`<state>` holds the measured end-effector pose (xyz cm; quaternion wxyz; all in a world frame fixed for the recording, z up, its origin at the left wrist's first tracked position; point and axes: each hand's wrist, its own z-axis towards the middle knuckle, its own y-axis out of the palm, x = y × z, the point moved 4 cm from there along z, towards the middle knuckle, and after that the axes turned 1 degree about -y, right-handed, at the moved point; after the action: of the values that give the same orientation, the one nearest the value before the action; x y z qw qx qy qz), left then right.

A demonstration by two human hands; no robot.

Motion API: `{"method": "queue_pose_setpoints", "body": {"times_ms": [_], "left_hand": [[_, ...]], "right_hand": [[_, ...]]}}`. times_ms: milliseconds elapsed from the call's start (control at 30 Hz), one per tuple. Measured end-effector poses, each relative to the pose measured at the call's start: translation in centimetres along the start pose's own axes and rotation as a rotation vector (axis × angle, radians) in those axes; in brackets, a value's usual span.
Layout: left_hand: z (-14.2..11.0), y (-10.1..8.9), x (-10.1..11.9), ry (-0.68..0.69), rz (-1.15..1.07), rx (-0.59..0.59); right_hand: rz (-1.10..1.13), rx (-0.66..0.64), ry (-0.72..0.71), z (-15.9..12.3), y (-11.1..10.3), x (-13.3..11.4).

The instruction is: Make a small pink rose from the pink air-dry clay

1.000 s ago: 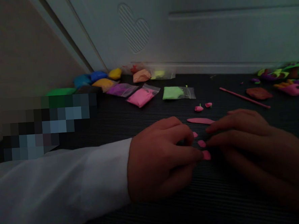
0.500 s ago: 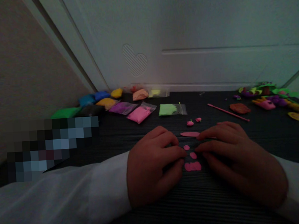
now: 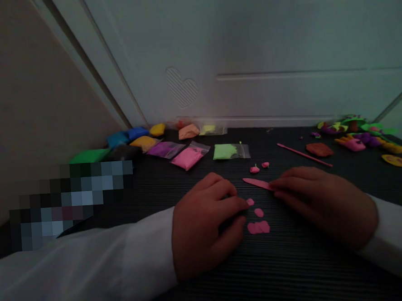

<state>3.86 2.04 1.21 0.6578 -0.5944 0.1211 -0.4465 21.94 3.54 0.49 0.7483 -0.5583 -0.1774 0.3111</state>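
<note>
In the head view, my right hand (image 3: 322, 204) pinches the near end of a pink plastic clay knife (image 3: 256, 183), whose blade points left just above the table. My left hand (image 3: 209, 227) rests on the dark table with its fingers bent and apart. Its index fingertip touches a small flat pink clay piece (image 3: 250, 202). A second small pink disc (image 3: 259, 213) lies just below that one. Nearest me is a wider, wavy-edged pink clay strip (image 3: 259, 227), right of my left thumb. Beyond the knife sit two little pink clay buds (image 3: 254, 170) with green bits.
Bags of coloured clay line the back left, among them a pink bag (image 3: 189, 156) and a light green bag (image 3: 225, 151). A thin pink stick tool (image 3: 304, 154) and a reddish-brown clay lump (image 3: 319, 149) lie at right, before colourful clay figures (image 3: 352, 142). A white panel (image 3: 249, 43) rises behind.
My right hand has closed on the knife and drawn back from the small discs, and the knife has tilted. My left index finger has come onto the upper disc. The view has tipped slightly upward.
</note>
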Motion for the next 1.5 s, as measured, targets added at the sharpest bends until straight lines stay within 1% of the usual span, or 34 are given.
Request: {"method": "queue_pose_setpoints", "body": {"times_ms": [133, 300, 500, 700, 933, 1267, 1500], "left_hand": [[0.0, 0.0, 0.0, 0.003, -0.016, 0.018], [0.0, 0.1, -0.1, 0.007, -0.014, 0.013], [0.0, 0.1, -0.1, -0.007, 0.008, -0.007], [0.0, 0.2, -0.2, -0.021, 0.017, -0.037], [0.0, 0.1, -0.1, -0.034, 0.038, -0.052], [0.1, 0.2, -0.2, -0.026, 0.047, -0.069], [0.0, 0.2, -0.1, -0.023, 0.05, -0.049]], "right_hand": [[-0.043, -0.022, -0.066, 0.2, -0.2, 0.0], [-0.093, 0.002, -0.1, 0.0, 0.0, 0.0], [-0.058, 0.029, -0.073, -0.2, 0.6, 0.6], [0.001, 0.037, -0.066, -0.3, 0.7, 0.8], [0.068, -0.002, 0.005, -0.3, 1.0, 0.4], [0.114, -0.066, -0.023, -0.4, 1.0, 0.0], [0.122, -0.062, -0.01, -0.4, 1.0, 0.0]]}}
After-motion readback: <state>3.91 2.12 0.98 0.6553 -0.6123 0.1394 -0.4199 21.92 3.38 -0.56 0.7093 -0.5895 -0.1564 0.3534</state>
